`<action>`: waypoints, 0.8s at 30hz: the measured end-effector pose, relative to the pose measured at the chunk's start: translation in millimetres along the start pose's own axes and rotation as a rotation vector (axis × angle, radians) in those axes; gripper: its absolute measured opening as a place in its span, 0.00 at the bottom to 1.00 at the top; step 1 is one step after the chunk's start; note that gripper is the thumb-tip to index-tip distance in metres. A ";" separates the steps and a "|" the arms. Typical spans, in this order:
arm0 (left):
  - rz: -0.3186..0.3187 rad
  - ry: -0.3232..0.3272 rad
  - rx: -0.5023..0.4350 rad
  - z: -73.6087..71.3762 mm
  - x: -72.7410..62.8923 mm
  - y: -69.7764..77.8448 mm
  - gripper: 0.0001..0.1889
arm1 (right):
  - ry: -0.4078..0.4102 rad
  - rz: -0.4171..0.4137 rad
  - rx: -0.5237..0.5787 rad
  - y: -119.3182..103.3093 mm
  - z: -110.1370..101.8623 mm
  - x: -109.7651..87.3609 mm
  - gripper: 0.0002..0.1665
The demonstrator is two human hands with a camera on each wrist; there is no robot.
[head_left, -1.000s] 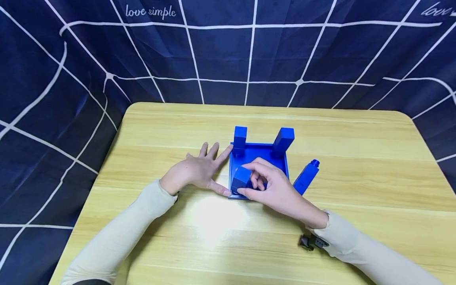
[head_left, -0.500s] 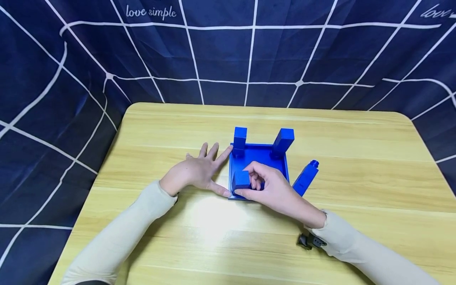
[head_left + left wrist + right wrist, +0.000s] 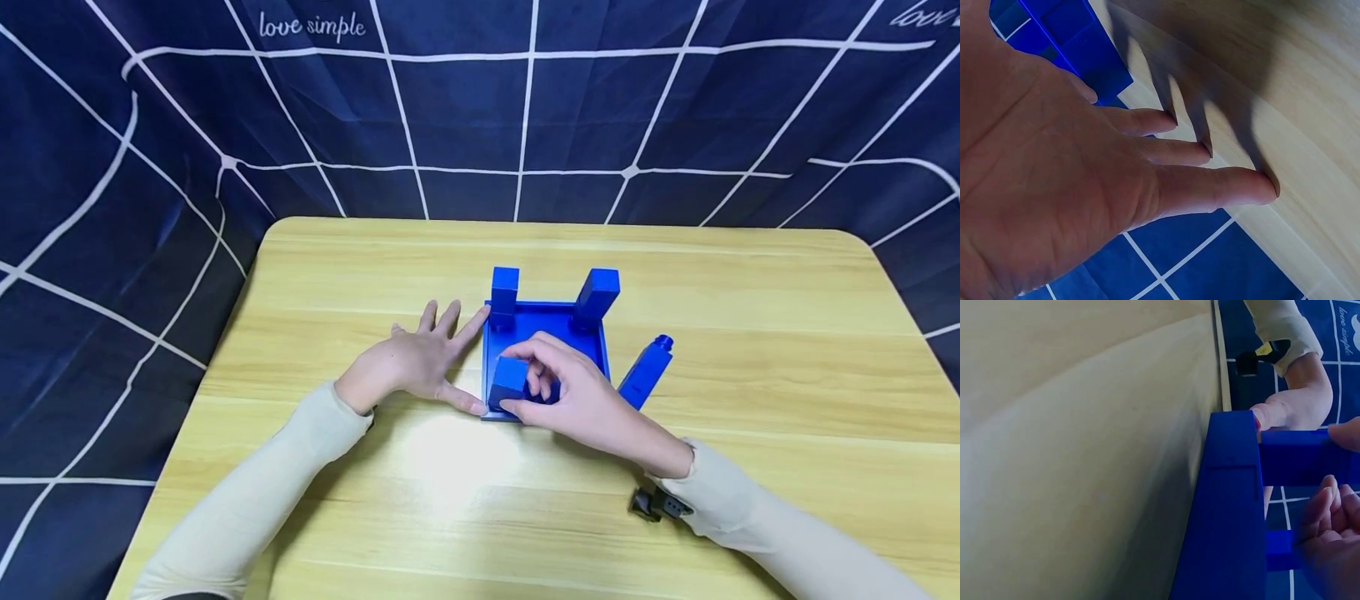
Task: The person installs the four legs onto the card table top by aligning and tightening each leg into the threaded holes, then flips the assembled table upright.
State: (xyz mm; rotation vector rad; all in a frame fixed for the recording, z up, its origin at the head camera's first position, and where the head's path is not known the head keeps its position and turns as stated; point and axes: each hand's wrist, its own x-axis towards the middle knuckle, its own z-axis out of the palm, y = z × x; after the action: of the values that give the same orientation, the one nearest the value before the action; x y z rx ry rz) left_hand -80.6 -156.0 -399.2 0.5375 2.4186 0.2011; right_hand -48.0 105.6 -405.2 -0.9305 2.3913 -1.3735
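A blue square panel point(image 3: 547, 318) with a raised rim lies on the table. My right hand point(image 3: 581, 396) pinches a square blue post point(image 3: 509, 379) between thumb and fingers at the panel's near left corner. In the right wrist view this post point(image 3: 1297, 456) stands out straight from the panel point(image 3: 1229, 494); its lower end is hidden in the head view. My left hand point(image 3: 420, 358) is spread flat on the left, thumb and index fingertips against the panel's left edge. Two more blue posts stand upright at the far left point(image 3: 505, 292) and far right point(image 3: 598, 293) corners.
A loose blue post point(image 3: 645, 375) with a round stepped end lies right of the panel, close to my right wrist. The pale wooden table point(image 3: 360, 267) ends at a dark blue curtain point(image 3: 465, 108) with white grid lines, which also rises at both sides.
The pinched post's top has turned, squaring up half a second ago and now sitting slightly skewed. My right fingers shifted a little around it. The left hand and the panel stayed put.
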 end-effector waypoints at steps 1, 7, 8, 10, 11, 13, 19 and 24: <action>0.000 -0.001 0.002 0.0 -0.1 0.2 0.75 | -0.009 0.010 0.000 -0.5 -0.3 0.5 0.29; -0.003 -0.005 -0.004 0.6 2.4 0.3 0.75 | -0.052 0.036 0.003 -2.9 -0.6 1.2 0.20; -0.004 -0.004 -0.006 0.5 2.4 0.4 0.75 | -0.052 0.033 0.007 -2.7 -0.4 1.1 0.19; -0.007 -0.003 -0.003 -0.4 2.6 0.5 0.75 | -0.044 0.024 0.011 -1.8 -0.2 1.1 0.18; -0.009 -0.004 -0.004 -1.0 2.5 0.5 0.75 | -0.037 0.019 0.009 -1.3 -0.3 1.1 0.19; -0.010 -0.008 -0.006 -2.2 1.9 0.8 0.75 | -0.016 0.010 0.005 -0.3 -0.4 0.9 0.19; -0.002 -0.012 -0.016 -4.7 0.5 1.5 0.75 | 0.028 0.004 0.009 2.1 -0.6 1.0 0.19; 0.001 -0.019 -0.027 -4.5 0.1 1.7 0.75 | 0.016 0.008 0.026 1.4 -1.0 -0.1 0.23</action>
State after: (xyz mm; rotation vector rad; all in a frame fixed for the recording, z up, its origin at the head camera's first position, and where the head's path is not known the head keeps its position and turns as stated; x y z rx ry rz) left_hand -82.9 -154.5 -395.3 0.5267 2.3940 0.2280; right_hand -48.9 106.8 -405.8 -0.9049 2.3805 -1.4112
